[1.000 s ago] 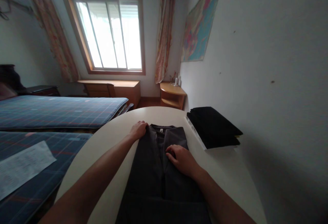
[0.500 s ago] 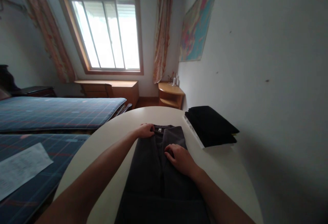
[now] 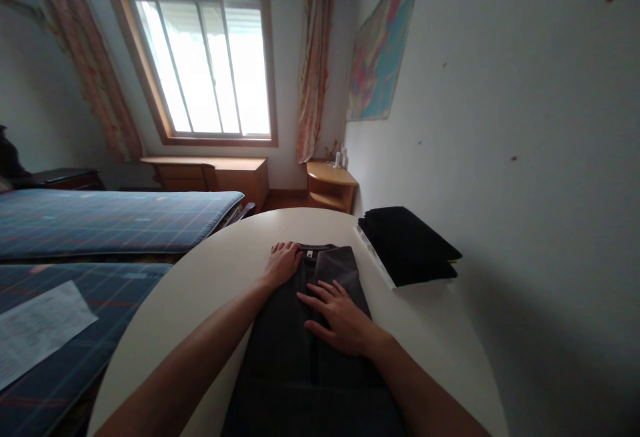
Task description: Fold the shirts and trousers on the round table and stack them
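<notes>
A dark grey folded shirt (image 3: pixel 285 364) lies lengthwise on the round white table (image 3: pixel 200 290), its neckline and small white label at the far end. My left hand (image 3: pixel 283 262) rests on the upper left corner of the shirt, fingers extended forward over its edge. On the middle of the shirt lies my right hand (image 3: pixel 337 317), palm down with its fingers spread. Neither hand grips the cloth. To the right, apart from both hands, a stack of folded black cloth (image 3: pixel 407 240) sits on a white base.
Two beds with blue plaid mattresses (image 3: pixel 125 220) stand on the left, one bearing a printed sheet of paper (image 3: pixel 45 330). A white wall (image 3: pixel 540 224) runs close along the right side. Beyond the table are a corner shelf (image 3: pixel 333 174) and a wooden desk (image 3: pixel 240 170).
My left hand has let go of the shirt's corner and flattened on it. The right hand has opened from a curled shape, its fingers now spread on the shirt.
</notes>
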Demonstrator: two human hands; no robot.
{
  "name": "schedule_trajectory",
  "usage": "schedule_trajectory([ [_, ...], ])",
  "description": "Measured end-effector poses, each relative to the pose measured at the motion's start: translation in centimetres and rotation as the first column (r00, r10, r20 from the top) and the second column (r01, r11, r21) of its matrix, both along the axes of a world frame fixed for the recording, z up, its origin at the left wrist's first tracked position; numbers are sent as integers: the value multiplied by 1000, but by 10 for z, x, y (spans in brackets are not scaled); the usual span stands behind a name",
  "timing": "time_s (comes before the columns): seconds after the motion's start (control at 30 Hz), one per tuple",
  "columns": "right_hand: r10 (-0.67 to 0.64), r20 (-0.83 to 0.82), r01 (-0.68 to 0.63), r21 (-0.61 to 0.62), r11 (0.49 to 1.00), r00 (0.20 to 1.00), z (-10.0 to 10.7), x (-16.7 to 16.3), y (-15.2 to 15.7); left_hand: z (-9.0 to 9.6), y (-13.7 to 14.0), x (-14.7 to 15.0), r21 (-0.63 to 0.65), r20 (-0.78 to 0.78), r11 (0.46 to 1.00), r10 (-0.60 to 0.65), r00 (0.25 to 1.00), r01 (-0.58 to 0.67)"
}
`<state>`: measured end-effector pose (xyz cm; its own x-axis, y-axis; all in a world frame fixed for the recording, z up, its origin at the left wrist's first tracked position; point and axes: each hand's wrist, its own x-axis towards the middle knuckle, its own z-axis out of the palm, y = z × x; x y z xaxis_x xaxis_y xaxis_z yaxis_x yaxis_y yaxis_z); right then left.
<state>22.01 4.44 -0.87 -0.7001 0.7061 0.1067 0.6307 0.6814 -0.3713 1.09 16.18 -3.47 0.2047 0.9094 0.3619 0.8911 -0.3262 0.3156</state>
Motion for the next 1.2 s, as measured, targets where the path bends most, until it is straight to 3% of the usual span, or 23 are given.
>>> schedule_trajectory([
  [0.4, 101, -81, -102, -16, 995, 992, -1, -2, -1, 4, 26, -18, -180, -25, 974, -144, 989, 138],
  [0.57, 100, -103, -104, -29, 994, 990, 0, -1, -1, 11, 32, -16, -187, -14, 960, -214, 977, 208],
  [0.77, 25, -92, -29, -36, 999, 995, -3, -3, -1, 3, 13, -3, -26, -4, 997, -79, 997, 78],
  [0.97, 4, -47, -7, -60, 998, 999, -6, -2, 0, 4, -4, 6, 70, 1, 992, 110, 994, -109],
  [1.2, 8, -12, -9, -49, 999, 1000, -6, -4, 1, -4, -20, 12, -45, -123, 997, -65, 990, 60],
])
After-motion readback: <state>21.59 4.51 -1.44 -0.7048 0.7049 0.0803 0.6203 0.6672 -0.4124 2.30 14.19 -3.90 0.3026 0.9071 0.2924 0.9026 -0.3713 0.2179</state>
